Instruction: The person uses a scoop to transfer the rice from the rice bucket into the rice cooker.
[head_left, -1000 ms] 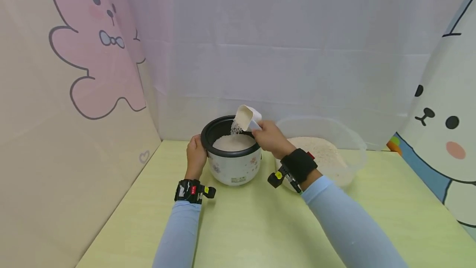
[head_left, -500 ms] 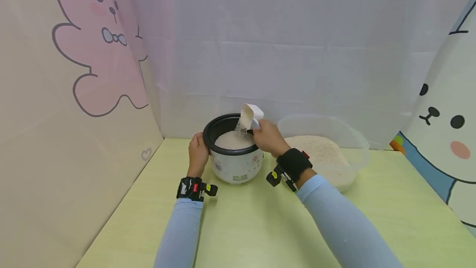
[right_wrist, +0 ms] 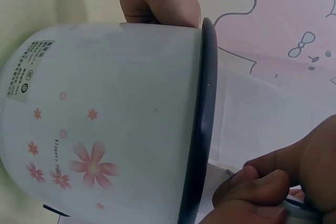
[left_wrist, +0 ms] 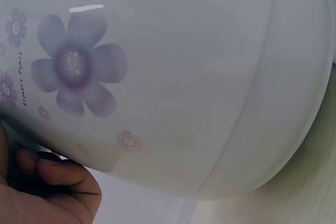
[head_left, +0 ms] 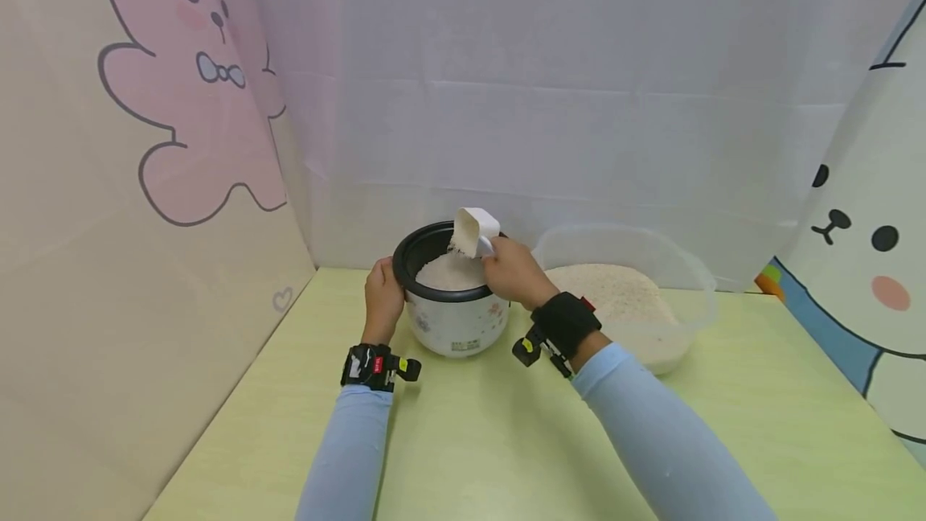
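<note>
A white rice cooker [head_left: 456,332] with a black rim and printed flowers stands on the table, its lid off. White rice [head_left: 448,273] lies inside it. My left hand [head_left: 382,302] holds the cooker's left side just under the rim; in the left wrist view its fingers [left_wrist: 65,174] curl at a dark part there. My right hand [head_left: 517,270] grips a white measuring cup [head_left: 479,230] by its handle. The cup is tipped over the cooker's opening, its mouth to the left, with some grains at its lower lip. In the right wrist view, the fingers mostly hide the handle.
A clear plastic tub [head_left: 628,241] of rice [head_left: 615,288] stands on the table [head_left: 463,441] right of the cooker, partly behind my right forearm. White cloth [head_left: 521,135] hangs close behind both. Printed cartoon panels border the table left and right.
Rice has been pouring from the tipped measuring cup into the cooker, and the stream has thinned. The cup has shifted slightly left and down since half a second ago. My left hand keeps its hold.
</note>
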`<state>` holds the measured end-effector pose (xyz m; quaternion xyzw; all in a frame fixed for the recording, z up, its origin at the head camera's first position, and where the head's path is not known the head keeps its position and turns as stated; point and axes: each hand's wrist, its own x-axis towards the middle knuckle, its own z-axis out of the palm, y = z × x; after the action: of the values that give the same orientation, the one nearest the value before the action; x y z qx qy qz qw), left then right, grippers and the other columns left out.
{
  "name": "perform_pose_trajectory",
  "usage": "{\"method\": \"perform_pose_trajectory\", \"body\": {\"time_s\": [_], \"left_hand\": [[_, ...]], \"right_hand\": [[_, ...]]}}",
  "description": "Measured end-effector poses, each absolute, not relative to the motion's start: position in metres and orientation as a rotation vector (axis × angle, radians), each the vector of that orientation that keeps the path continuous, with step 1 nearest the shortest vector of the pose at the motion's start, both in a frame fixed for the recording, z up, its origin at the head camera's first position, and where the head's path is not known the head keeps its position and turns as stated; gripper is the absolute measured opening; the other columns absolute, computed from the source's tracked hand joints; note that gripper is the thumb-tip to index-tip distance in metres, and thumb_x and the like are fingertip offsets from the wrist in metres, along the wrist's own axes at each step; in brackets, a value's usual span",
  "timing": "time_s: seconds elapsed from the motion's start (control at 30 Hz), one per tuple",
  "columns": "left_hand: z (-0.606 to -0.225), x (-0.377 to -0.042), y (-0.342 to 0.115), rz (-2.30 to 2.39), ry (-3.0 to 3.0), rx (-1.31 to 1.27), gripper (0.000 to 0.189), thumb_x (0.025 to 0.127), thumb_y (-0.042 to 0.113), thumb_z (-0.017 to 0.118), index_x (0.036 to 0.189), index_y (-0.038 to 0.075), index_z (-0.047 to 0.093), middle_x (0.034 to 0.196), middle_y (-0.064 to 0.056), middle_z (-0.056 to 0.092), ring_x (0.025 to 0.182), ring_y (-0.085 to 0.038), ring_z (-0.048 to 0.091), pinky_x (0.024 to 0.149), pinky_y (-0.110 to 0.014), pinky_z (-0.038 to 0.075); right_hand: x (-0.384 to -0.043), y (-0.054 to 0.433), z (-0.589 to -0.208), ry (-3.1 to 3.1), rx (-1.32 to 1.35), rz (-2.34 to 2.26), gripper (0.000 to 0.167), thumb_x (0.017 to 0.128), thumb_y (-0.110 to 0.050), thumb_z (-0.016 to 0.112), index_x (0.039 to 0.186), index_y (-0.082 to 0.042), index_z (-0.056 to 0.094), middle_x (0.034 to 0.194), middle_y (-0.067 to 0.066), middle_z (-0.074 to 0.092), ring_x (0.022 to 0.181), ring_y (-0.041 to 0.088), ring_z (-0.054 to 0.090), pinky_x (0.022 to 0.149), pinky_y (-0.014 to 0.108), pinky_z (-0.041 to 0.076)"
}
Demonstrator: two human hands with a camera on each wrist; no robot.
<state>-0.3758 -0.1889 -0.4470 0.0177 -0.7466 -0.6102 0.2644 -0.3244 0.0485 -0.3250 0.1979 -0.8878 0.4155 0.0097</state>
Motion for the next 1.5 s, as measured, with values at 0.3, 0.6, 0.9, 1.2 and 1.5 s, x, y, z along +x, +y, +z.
{"method": "perform_pose_trajectory", "body": {"time_s": [0.3,0.6,0.9,1.2,1.5], "left_hand": [[-0.448,-0.377,-0.19,-1.639,-2.019,0.04,0.037,0.11,0.025,0.036,0.108,-0.001,0.062,0.079,-0.008,0.053,0.06,-0.016,0.051,0.057,-0.026,0.043],[-0.449,-0.379,-0.192,-1.646,-2.016,0.043,0.037,0.11,0.025,0.036,0.109,-0.002,0.062,0.08,-0.009,0.054,0.064,-0.018,0.052,0.059,-0.027,0.043],[-0.449,-0.378,-0.191,-1.657,-2.012,0.047,0.037,0.11,0.024,0.036,0.11,-0.002,0.062,0.079,-0.008,0.053,0.06,-0.016,0.051,0.057,-0.025,0.043],[-0.45,-0.378,-0.191,-1.661,-2.024,0.041,0.037,0.11,0.025,0.036,0.111,-0.002,0.062,0.079,-0.008,0.054,0.062,-0.017,0.052,0.057,-0.026,0.043],[-0.448,-0.377,-0.189,-1.616,-2.045,0.056,0.038,0.111,0.026,0.037,0.111,-0.003,0.061,0.085,-0.01,0.054,0.074,-0.02,0.052,0.065,-0.029,0.042]], "right_hand": [[-0.322,0.046,-0.329,-2.757,0.789,1.059,0.026,0.104,-0.005,0.04,0.115,0.01,0.058,0.075,0.007,0.043,0.059,0.018,0.04,0.061,0.033,0.036],[-0.322,0.046,-0.331,-2.762,0.844,0.949,0.024,0.105,-0.006,0.042,0.117,0.008,0.057,0.074,0.005,0.044,0.059,0.018,0.043,0.062,0.034,0.037],[-0.322,0.053,-0.33,-2.817,0.74,0.871,0.027,0.105,-0.008,0.043,0.123,0.009,0.055,0.084,0.01,0.055,0.066,0.021,0.053,0.061,0.035,0.041],[-0.327,0.063,-0.334,-2.777,0.713,0.69,0.021,0.103,-0.005,0.044,0.117,0.008,0.053,0.088,0.019,0.064,0.064,0.026,0.06,0.055,0.037,0.045],[-0.328,0.069,-0.336,-2.774,0.732,0.579,0.015,0.102,-0.003,0.045,0.113,0.006,0.05,0.082,0.017,0.061,0.065,0.028,0.062,0.055,0.04,0.046]]}}
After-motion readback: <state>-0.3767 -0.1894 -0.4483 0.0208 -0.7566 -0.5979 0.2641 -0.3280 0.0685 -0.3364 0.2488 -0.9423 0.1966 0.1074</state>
